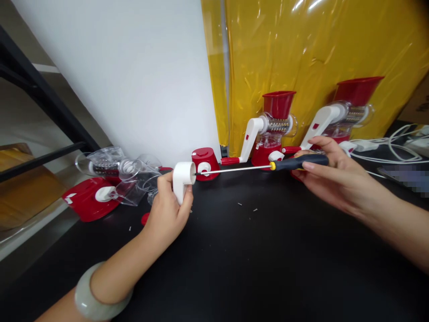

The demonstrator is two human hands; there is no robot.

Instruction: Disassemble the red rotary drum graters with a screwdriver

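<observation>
Above a black tabletop (241, 268), the left hand (168, 208) held a white crank (181, 172) in a pinching grip, while the right hand (338, 174) pinched a screwdriver (284, 163) by its handle, shaft (234, 170) meeting the crank's round opening. Doing this well likely meant bracing the crank and keeping the shaft straight.
</observation>
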